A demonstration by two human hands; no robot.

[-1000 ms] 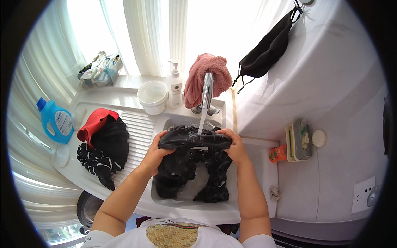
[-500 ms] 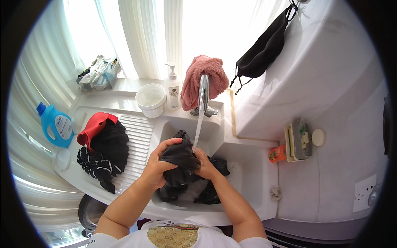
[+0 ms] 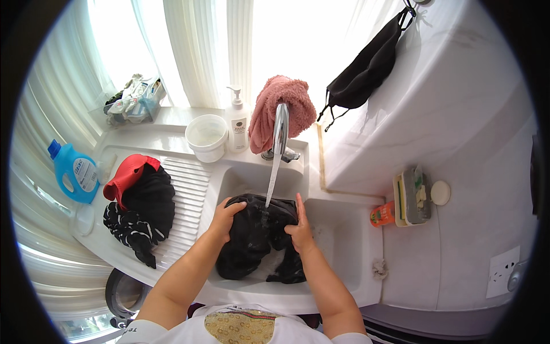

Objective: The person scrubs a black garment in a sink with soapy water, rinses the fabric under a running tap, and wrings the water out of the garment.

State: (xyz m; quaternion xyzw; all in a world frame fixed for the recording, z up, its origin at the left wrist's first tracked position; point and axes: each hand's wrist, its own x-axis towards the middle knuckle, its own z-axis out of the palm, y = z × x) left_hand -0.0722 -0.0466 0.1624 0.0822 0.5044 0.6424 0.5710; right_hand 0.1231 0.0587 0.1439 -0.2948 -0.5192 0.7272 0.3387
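Observation:
A wet black garment (image 3: 256, 236) lies bunched in the white sink (image 3: 344, 252). My left hand (image 3: 224, 215) grips its left side and my right hand (image 3: 299, 227) presses on its right side, fingers partly spread. Water runs from the chrome tap (image 3: 279, 127) in a thin stream onto the top of the garment, between my hands. The lower part of the cloth hangs down into the basin.
A heap of black and red clothes (image 3: 139, 206) sits on the ribbed draining board at left, by a blue detergent bottle (image 3: 73, 173). Behind the sink stand a white tub (image 3: 207, 136), a pump bottle (image 3: 237, 121) and a pink towel (image 3: 283, 104). A sponge holder (image 3: 412, 196) stands at right.
The hands went from holding the garment stretched wide under the tap to bunching it together, then moved slightly apart again, with the cloth higher under the stream.

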